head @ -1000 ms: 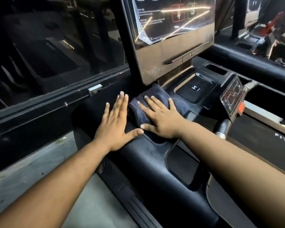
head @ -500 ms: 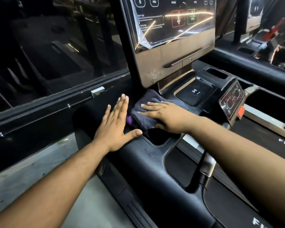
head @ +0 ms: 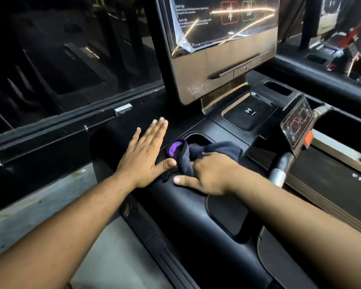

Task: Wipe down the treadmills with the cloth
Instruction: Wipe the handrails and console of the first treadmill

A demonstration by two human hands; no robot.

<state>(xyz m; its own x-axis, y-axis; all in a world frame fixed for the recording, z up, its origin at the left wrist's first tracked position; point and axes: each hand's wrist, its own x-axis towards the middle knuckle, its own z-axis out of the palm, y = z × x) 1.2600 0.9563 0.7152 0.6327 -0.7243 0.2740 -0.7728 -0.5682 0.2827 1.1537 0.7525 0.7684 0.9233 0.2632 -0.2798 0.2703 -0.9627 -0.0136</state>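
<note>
Cloth (head: 208, 152), dark navy and soft-looking, lay bunched on the black treadmill console (head: 196, 197), with a patch of purple showing at the folded end nearest the left hand's thumb. Part of it sagged over the edge of the cup recess (head: 196, 139) just beyond the right hand's fingers. The right hand (head: 208, 174) pressed down on the cloth from above, its fingers bent over the folds and partly buried in them, the thumb lying flat on the console on the near side. The left hand (head: 143, 157) lay flat and wide on the console just beside the cloth, fingers straight and together, thumb stretched out until its tip touched the cloth's rolled edge. Beyond both hands rose the screen (head: 223, 38), dusty along its lower bezel, with a loose corner of clear film hanging from the glass. To the far side of the right hand sat a charging pad (head: 248, 113), then a small button panel (head: 298, 124) with an orange tab
</note>
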